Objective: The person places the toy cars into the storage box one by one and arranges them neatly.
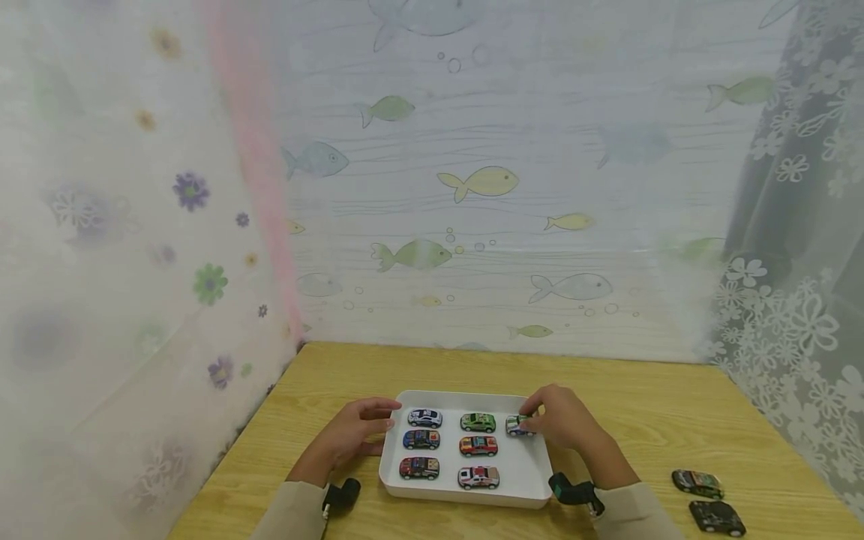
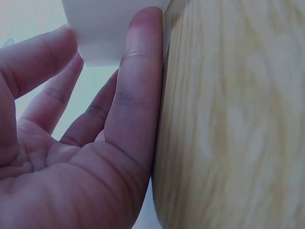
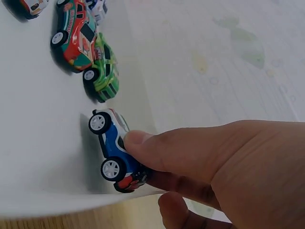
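My right hand (image 1: pixel 565 417) pinches a white and blue toy car (image 3: pixel 114 143) with a red end between thumb and fingers. It holds the car in the far right corner of the white tray (image 1: pixel 466 496); whether the wheels touch the floor cannot be told. My left hand (image 1: pixel 351 433) rests against the tray's left side, fingers fairly straight and touching the outer wall. Beside the held car is a green toy car (image 1: pixel 478 422), with a red and orange car (image 1: pixel 478 446) and a white and red car (image 1: pixel 478 478) nearer in that column.
At the tray's left stand a white car (image 1: pixel 424 418), a blue car (image 1: pixel 421 439) and a dark red car (image 1: pixel 419 469). Two dark toy cars, one patterned (image 1: pixel 698 484) and one black (image 1: pixel 717 517), lie on the wooden table (image 1: pixel 648 405) to the right. Printed curtains (image 1: pixel 493 262) surround it.
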### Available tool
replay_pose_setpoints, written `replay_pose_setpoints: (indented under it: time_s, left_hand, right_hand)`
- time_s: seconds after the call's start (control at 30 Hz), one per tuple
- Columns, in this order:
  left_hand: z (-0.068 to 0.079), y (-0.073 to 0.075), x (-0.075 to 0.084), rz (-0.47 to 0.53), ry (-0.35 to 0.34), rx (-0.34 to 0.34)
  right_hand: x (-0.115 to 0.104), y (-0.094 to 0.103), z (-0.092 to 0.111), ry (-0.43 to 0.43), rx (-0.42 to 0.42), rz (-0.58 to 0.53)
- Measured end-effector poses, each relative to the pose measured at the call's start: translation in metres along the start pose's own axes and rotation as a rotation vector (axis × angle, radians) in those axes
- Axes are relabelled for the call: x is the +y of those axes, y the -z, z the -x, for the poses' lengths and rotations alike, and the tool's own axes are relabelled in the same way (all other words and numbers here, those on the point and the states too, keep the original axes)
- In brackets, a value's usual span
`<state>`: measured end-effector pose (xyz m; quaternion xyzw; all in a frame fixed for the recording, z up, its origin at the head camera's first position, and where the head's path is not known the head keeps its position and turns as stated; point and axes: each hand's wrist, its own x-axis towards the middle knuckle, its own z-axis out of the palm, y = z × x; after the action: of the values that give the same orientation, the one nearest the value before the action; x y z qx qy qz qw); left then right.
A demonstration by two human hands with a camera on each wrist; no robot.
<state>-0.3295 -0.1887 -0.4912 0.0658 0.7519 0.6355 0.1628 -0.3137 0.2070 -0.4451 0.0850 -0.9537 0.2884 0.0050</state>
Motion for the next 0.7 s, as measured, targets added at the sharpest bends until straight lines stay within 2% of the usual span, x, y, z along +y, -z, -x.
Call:
replay_pose_setpoints:
  time_s: [0.7]
  left_hand:
    - [0.0005, 0.0009, 0.0012, 0.009, -0.001, -0.014]
  right_hand:
    - [-0.0018, -0.0027, -0.0010, 0.013, -0.007, 0.019]
